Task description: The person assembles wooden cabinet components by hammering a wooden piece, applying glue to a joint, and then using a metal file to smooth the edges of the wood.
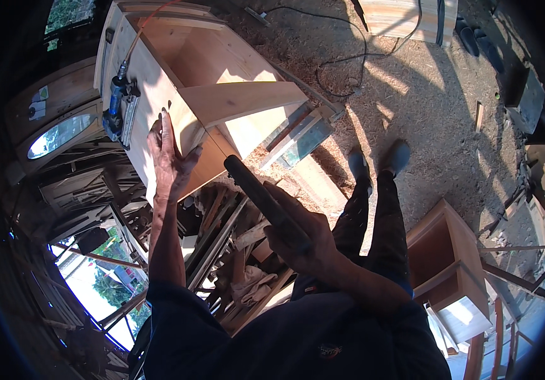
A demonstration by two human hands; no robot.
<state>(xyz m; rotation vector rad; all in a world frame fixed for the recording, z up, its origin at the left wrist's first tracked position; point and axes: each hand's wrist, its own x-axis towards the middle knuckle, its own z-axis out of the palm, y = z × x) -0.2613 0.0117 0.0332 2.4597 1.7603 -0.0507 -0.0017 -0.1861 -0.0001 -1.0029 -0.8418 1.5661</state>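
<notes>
The right hand [304,229] is wrapped around a long dark tool [255,191], angled toward a wooden cabinet [158,73]. Apart from it, the left hand [172,163] rests on the cabinet's side, fingers extended. Beyond, a blue power tool [115,104] lies there; a cord [365,54] loops across the floor [431,133].

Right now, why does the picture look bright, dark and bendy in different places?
Head view: sunlight whitens patches of the wooden cabinet and streaks the floor between shadows; head view: the right hand and its dark tool sit in shade, so details get murky; head view: the fisheye lens curves straight edges and leaves a black rim.
</notes>
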